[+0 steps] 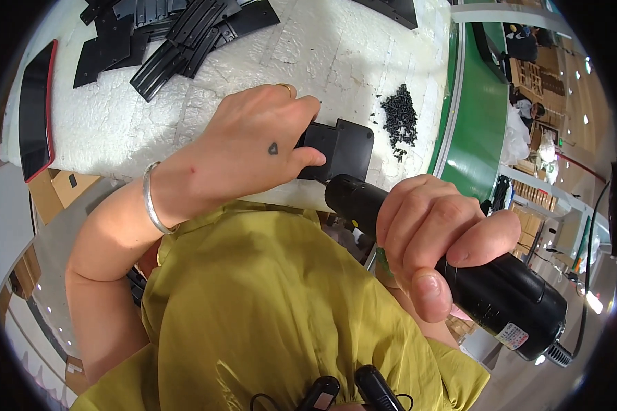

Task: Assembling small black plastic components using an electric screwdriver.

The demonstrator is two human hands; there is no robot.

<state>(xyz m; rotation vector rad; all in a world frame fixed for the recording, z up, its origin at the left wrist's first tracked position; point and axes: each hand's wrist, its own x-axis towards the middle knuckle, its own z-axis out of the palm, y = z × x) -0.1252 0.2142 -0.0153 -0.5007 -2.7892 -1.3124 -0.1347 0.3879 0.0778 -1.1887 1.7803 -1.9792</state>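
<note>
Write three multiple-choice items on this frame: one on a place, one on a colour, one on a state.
1. Where does the screw pile lie?
A. right of the black part
B. on the red-edged tray
C. in the left hand

2. What colour is the driver?
A. black
B. yellow
C. white

3. What is the right hand doing?
A. resting flat on the table
B. wrapped around the driver
C. picking up a screw

Answers:
1 A, the pile sits on the white table just right of the black part that the left hand holds down.
2 A, the barrel is black, with only a small pale label near its rear.
3 B, the fingers and thumb close around the barrel, its tip pointed at the part.
</note>
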